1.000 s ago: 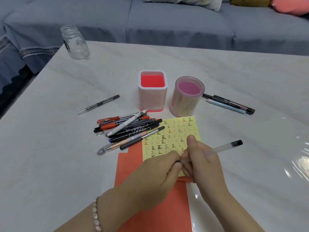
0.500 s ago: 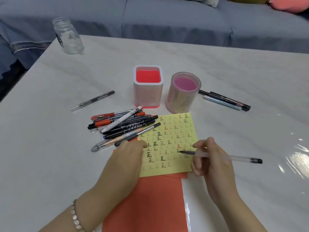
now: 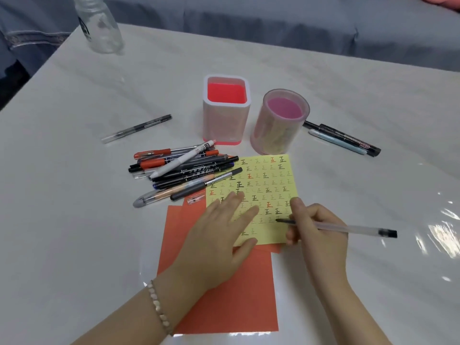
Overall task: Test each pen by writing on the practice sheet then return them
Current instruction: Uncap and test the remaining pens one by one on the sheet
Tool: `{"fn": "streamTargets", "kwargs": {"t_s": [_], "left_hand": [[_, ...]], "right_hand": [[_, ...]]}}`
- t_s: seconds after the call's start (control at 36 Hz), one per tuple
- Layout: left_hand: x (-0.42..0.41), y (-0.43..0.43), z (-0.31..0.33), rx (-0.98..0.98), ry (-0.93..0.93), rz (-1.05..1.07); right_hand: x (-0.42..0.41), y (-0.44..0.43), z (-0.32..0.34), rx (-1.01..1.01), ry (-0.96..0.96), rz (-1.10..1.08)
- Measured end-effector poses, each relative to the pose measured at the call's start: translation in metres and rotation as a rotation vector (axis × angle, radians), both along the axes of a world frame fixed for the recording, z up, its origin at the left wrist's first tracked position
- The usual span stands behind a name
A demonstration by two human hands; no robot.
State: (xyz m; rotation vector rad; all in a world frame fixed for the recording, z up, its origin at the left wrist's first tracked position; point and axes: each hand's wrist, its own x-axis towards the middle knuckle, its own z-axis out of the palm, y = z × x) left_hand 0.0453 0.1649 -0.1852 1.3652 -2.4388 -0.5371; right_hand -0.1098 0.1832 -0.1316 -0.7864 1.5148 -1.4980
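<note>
A yellow practice sheet [image 3: 267, 180] covered with small written characters lies on orange paper [image 3: 224, 295]. My left hand [image 3: 224, 230] presses flat on the sheet's lower left part, fingers straight. My right hand [image 3: 315, 232] grips a clear pen [image 3: 358, 229] with a black end; its tip touches the sheet near the right edge. A small clear cap [image 3: 194, 199] lies by the sheet's left edge. A pile of several pens [image 3: 184, 170] lies left of the sheet. Behind stand a square red-lined holder [image 3: 226, 110] and a round pink holder [image 3: 281, 123].
A single clear pen [image 3: 137, 128] lies apart at the left. Two or three pens [image 3: 346, 139] lie right of the round holder. A glass jar [image 3: 99, 26] stands at the table's far left corner. A grey sofa [image 3: 298, 23] runs behind the white table [image 3: 74, 220].
One second ago both hands were together at the pen's tip. My left hand has since moved onto the sheet and flattened; my right hand has lowered the pen tip to the paper.
</note>
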Motion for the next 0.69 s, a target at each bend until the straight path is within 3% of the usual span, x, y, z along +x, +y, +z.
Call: {"fn": "streamTargets", "kwargs": {"t_s": [0.08,0.14,0.42,0.69], "left_hand": [[0.0,-0.002,-0.008,0.011,-0.063,-0.002],[-0.001,-0.002,-0.01,0.005,-0.075,0.01],[-0.002,-0.001,-0.011,-0.042,-0.027,0.043],[-0.003,-0.001,-0.014,-0.064,0.004,0.064]], "right_hand": [[0.006,-0.002,-0.004,0.009,-0.02,-0.047],[0.007,-0.004,-0.012,0.013,0.075,-0.072],[0.018,-0.008,-0.042,0.042,0.304,-0.12],[0.018,-0.007,-0.048,0.019,0.39,-0.1]]}}
